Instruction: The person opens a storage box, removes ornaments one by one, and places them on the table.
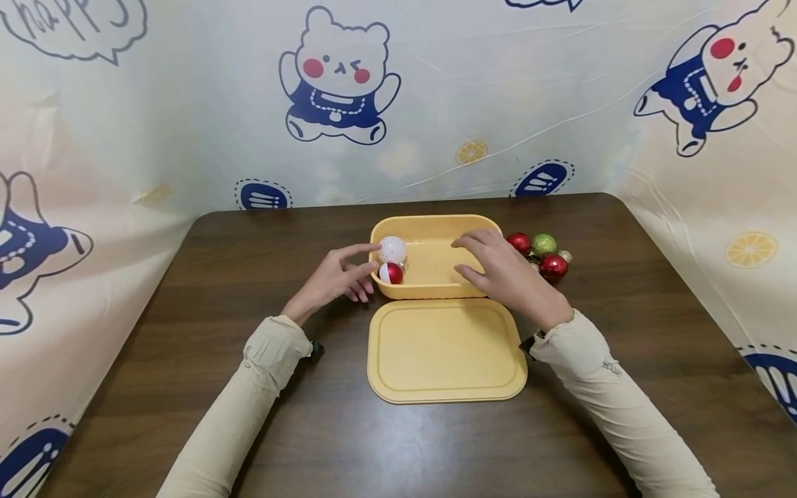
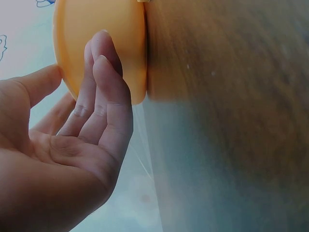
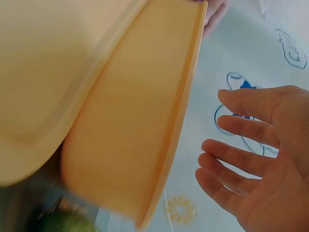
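Nearby, red and green baubles (image 1: 540,253) sit right of the yellow plastic tub (image 1: 436,277) — left hand (image 1: 339,277) touching its end, right hand (image 1: 504,270) above, fingers relaxed, apart — flat yellow lid (image 1: 445,349) in front.

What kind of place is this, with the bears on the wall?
Probably a small tabletop set-up indoors, not a kitchen: a dark brown wooden table screened on three sides by a cartoon-printed plastic sheet, with a yellow plastic box and shiny round ornaments on it.
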The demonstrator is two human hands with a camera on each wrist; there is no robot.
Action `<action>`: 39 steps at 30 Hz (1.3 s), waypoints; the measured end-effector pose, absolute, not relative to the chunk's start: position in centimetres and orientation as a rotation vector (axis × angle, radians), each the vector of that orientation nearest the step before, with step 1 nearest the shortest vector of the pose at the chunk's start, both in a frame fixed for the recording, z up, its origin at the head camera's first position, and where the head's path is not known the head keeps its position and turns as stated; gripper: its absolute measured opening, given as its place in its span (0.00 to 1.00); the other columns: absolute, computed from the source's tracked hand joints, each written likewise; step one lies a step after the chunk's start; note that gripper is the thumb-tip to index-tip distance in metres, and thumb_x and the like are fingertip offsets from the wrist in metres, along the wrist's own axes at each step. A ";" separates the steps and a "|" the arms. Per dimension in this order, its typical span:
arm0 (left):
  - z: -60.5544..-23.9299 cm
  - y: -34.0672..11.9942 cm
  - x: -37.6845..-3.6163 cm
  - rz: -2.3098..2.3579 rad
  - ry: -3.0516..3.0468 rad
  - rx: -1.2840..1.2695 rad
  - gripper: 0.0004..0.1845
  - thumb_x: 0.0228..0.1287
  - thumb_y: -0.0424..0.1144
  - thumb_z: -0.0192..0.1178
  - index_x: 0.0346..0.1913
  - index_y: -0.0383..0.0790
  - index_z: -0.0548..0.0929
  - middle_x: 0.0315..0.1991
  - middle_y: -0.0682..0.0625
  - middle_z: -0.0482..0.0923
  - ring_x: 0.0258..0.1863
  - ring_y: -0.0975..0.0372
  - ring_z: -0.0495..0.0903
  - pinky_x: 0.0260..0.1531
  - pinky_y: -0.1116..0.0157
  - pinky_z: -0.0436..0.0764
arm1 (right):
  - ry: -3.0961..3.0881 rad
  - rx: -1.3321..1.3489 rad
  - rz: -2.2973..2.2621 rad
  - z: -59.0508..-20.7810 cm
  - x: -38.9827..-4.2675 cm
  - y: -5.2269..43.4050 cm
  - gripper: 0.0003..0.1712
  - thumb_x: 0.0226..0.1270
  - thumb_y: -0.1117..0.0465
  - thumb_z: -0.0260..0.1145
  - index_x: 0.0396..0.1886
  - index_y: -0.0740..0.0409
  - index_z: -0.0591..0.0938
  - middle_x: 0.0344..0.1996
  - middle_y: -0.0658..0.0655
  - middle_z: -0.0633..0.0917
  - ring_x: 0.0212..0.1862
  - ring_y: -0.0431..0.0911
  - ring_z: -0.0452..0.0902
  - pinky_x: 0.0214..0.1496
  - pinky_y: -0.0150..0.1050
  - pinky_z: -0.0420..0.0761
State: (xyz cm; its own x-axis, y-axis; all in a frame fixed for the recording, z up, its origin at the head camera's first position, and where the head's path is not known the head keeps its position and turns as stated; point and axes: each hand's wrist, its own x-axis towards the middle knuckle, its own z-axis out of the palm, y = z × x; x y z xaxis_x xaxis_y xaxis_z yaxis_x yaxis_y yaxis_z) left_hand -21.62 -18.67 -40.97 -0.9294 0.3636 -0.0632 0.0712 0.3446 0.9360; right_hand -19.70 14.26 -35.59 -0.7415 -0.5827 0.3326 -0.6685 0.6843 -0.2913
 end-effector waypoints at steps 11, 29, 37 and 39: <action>-41.0 -18.5 -21.7 1.633 2.342 0.386 0.24 0.72 0.46 0.61 0.69 0.52 0.74 0.27 0.36 0.84 0.23 0.43 0.84 0.24 0.53 0.86 | -2.736 1.110 0.589 -34.7 -21.3 9.1 0.22 0.70 0.56 0.68 0.60 0.59 0.79 0.59 0.60 0.79 0.64 0.55 0.71 0.66 0.52 0.73; -41.1 -18.6 -21.7 1.631 2.329 0.402 0.25 0.72 0.45 0.60 0.70 0.49 0.73 0.29 0.33 0.84 0.24 0.39 0.83 0.24 0.52 0.86 | -2.776 1.283 1.053 -39.0 -24.3 5.1 0.17 0.66 0.60 0.71 0.52 0.62 0.83 0.46 0.57 0.86 0.48 0.49 0.84 0.52 0.44 0.82; -41.1 -18.8 -21.9 1.632 2.323 0.396 0.26 0.71 0.47 0.61 0.70 0.51 0.73 0.28 0.34 0.84 0.23 0.42 0.84 0.24 0.53 0.86 | -2.774 1.292 1.205 -40.0 -24.7 5.1 0.14 0.66 0.61 0.71 0.50 0.58 0.84 0.43 0.52 0.87 0.44 0.44 0.83 0.48 0.37 0.83; -41.1 -18.7 -21.9 1.640 2.319 0.398 0.26 0.71 0.48 0.61 0.70 0.51 0.73 0.28 0.35 0.84 0.23 0.43 0.84 0.23 0.53 0.86 | -2.789 1.288 1.210 -40.1 -24.7 5.2 0.13 0.67 0.61 0.71 0.50 0.56 0.85 0.43 0.50 0.86 0.43 0.44 0.83 0.47 0.37 0.82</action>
State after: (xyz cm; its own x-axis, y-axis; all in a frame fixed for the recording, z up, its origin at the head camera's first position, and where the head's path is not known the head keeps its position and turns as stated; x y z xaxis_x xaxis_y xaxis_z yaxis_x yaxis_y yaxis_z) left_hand -21.89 -18.72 -41.15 -0.9250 0.3748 -0.0631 0.0654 0.3205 0.9450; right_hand -24.75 5.19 -40.06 -0.6849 -0.7131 0.1496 -0.5963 0.4307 -0.6774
